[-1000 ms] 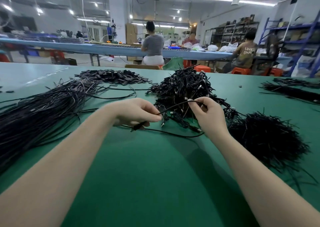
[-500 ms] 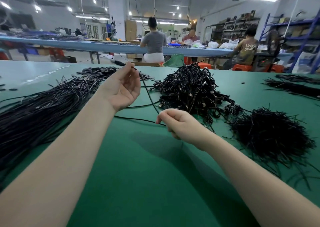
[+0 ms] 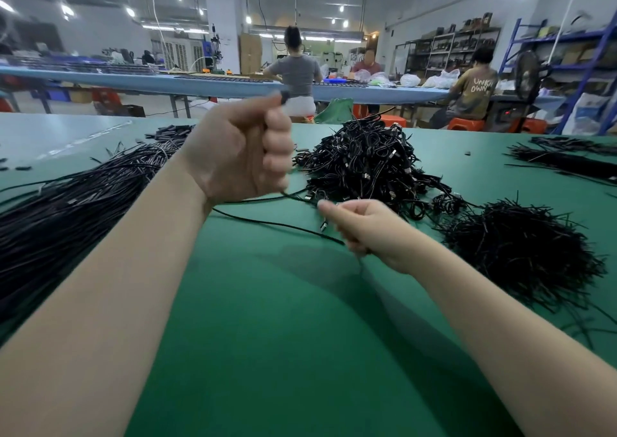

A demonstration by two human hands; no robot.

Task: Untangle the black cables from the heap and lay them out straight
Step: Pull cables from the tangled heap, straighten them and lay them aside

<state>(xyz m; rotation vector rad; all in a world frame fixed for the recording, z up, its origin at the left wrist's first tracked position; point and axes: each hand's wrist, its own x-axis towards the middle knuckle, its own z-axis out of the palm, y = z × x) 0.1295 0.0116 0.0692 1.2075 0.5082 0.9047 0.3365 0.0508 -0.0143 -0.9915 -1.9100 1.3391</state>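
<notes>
Black cable (image 3: 267, 224) is running between both hands: the left hand (image 3: 238, 151) is gripping it in a fist above the green table (image 3: 267, 336), the right hand (image 3: 364, 233) is pinching it near the heap (image 3: 367, 166).

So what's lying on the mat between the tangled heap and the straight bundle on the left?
Head view: the raised left hand and one cable across green mat.

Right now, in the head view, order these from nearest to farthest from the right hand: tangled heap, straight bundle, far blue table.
From the right hand:
1. Tangled heap, just behind it, centre of the mat.
2. Straight bundle, across on the left.
3. Far blue table, beyond the green mat.
</notes>
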